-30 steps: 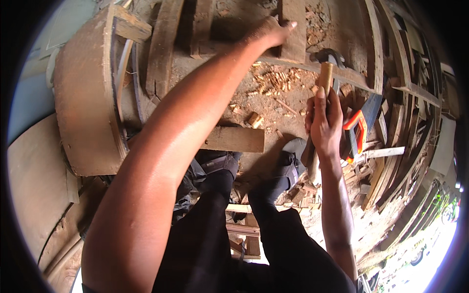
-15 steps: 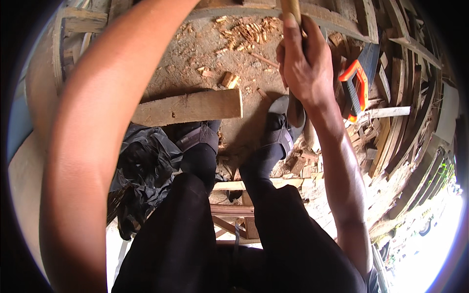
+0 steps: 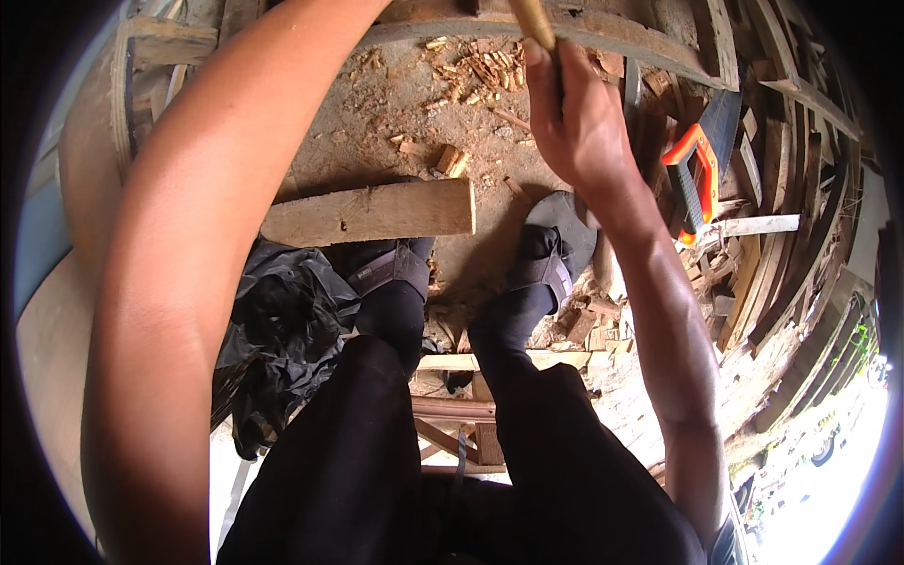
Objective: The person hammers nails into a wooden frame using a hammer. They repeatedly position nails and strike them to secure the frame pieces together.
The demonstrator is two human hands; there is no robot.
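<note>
Over a dirt floor (image 3: 377, 122) littered with wood chips (image 3: 494, 71), the person's right hand (image 3: 579, 122) is wrapped around a round wooden handle (image 3: 534, 24), with the thumb lying along it and the fingers curled about it. The handle slants up and to the left from the fist and runs out of sight at the top edge, so I can't see what it ends in. The left forearm (image 3: 188, 235) sweeps up across the left side, but its hand is beyond the top edge; whether the left hand is spread or gripping, I cannot tell.

A long beam (image 3: 650, 45) crosses the far side, behind the handle. Well below the right hand lies a short plank (image 3: 377, 212), close by the left sandal (image 3: 386, 268); the right sandal (image 3: 556, 273) is planted nearer the right forearm. A crumpled black plastic sheet (image 3: 282, 306) is bunched beside the left leg. Off to the right, a handsaw (image 3: 704, 146) with an orange and black grip rests among scrap wood (image 3: 800, 188), near a pale strip (image 3: 753, 226).
</note>
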